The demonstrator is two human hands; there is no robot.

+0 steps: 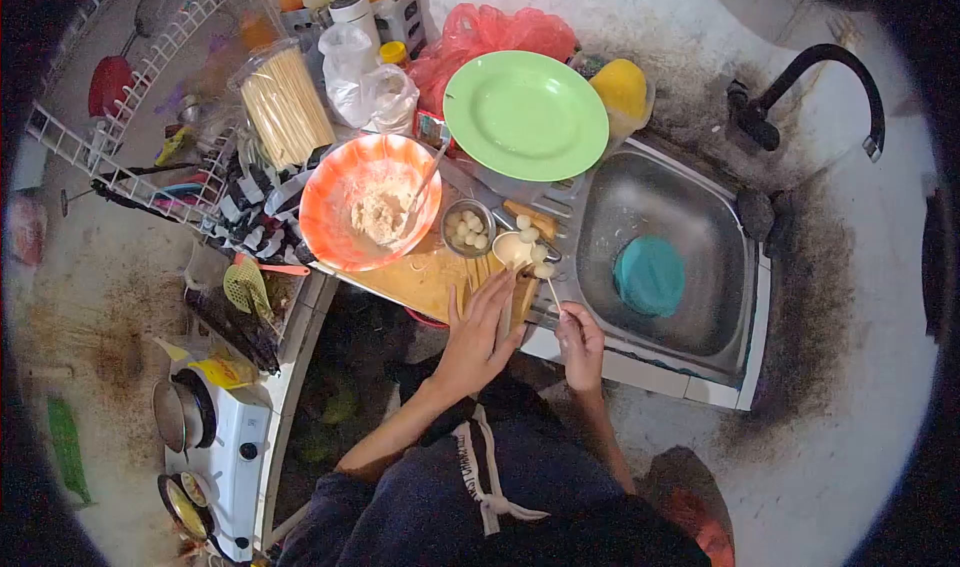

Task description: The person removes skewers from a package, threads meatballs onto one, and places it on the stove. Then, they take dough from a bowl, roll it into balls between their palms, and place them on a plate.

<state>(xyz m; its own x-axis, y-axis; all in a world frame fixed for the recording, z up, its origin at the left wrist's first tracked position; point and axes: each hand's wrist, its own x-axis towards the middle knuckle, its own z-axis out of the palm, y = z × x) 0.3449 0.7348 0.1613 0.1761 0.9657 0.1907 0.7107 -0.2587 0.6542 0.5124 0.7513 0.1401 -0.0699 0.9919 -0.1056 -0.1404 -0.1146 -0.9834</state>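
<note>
My right hand [580, 345] is closed on the lower end of a thin wooden skewer [554, 292]. Several pale round balls [541, 269] sit in a row along its upper part, beside a ladle [513, 250] filled with cream-coloured batter. Just below that ladle is my left hand [478, 335], its fingers and thumb around what looks like the handle. A small metal bowl [445, 229] with more pale balls stands left of the ladle. Further left, a large orange-and-white bowl [318, 202] contains a floury mixture with a spoon [428, 182] leaning in it.
A green plate [525, 117] lies behind the small bowl. On the right, the steel sink [720, 327] has a teal round thing [650, 275] in it, below a black tap [825, 57]. A pack of skewers [287, 107] and a dish rack [130, 107] stand left, a stove [232, 447] lower left.
</note>
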